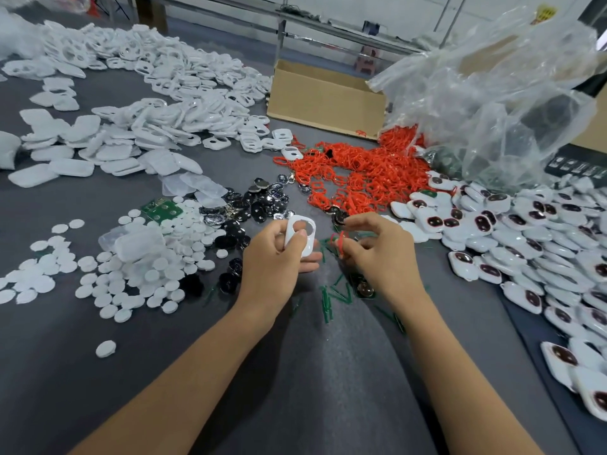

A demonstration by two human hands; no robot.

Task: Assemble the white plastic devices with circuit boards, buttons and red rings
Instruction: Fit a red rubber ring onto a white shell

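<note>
My left hand (279, 257) grips a white plastic shell (301, 235) with an oval hole, held upright above the grey table. Just to its right, my right hand (374, 251) pinches a thin red ring (340, 243) between thumb and fingers. A heap of red rings (354, 172) lies behind my hands. White round buttons (147, 267) are spread to the left. Dark round circuit boards (256, 201) lie between the buttons and the rings. Empty white shells (157, 103) are heaped at the back left. Assembled white devices (525, 231) are piled on the right.
A cardboard box (325, 100) stands at the back centre. A crumpled clear plastic bag (492, 93) rises at the back right. Green strips (335, 293) lie scattered on the grey table (328, 372) under my hands. A green board panel (162, 210) lies among the buttons.
</note>
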